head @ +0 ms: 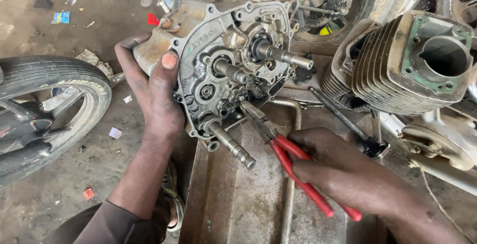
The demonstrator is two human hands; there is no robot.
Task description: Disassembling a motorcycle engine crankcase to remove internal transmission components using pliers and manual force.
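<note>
Your left hand (154, 92) wraps edge of engine crankcase half (223, 60), tilted above metal tray (233, 199). Your right hand (343, 174) squeezes red-handled pliers (288, 162), nose inside case beside gear shafts. Cover already off; finned cylinder (397, 70) lies apart, right.

A finned cylinder (397, 65) stands right, a tyre (44, 100) lies left.

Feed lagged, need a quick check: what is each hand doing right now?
Left hand: closed, gripping the edge of the engine crankcase.
Right hand: closed around the red handles of the pliers, nose at the crankcase.
</note>
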